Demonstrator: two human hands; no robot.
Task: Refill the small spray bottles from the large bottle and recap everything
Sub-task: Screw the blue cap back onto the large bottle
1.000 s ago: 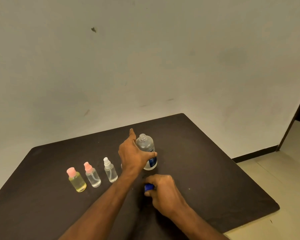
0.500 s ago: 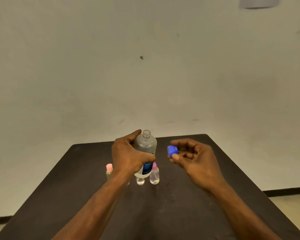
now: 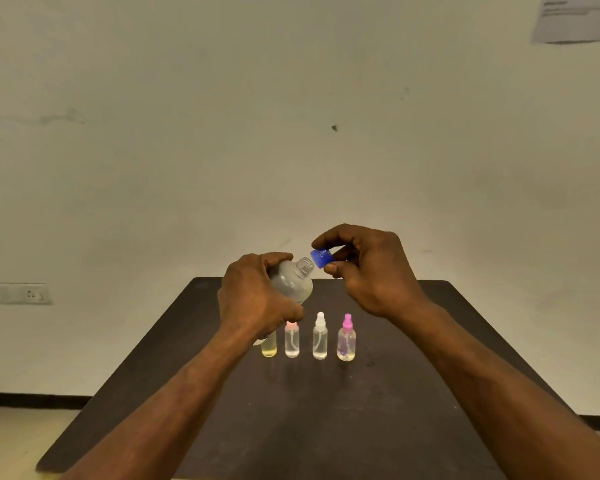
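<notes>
My left hand [image 3: 257,299] grips the large clear bottle [image 3: 293,282] above the dark table [image 3: 413,393], tilted so its open threaded neck points up and right. My right hand [image 3: 364,268] pinches the blue cap [image 3: 321,258] right beside that neck, a small gap between them. On the table below stand several small spray bottles in a row: one with yellow liquid [image 3: 269,348], half hidden behind my left wrist, a pink-topped one [image 3: 292,341], a white-topped one [image 3: 319,337] and a magenta-topped one [image 3: 346,339], all with tops on.
A pale wall rises behind the table. A wall socket [image 3: 23,293] sits at the left and a paper sheet [image 3: 575,17] hangs at the upper right. Floor shows past the table's left and right edges.
My left hand lifted the large bottle higher and tilted it. My right hand brought the blue cap up to the bottle's neck. The view swung to face the table squarely.
</notes>
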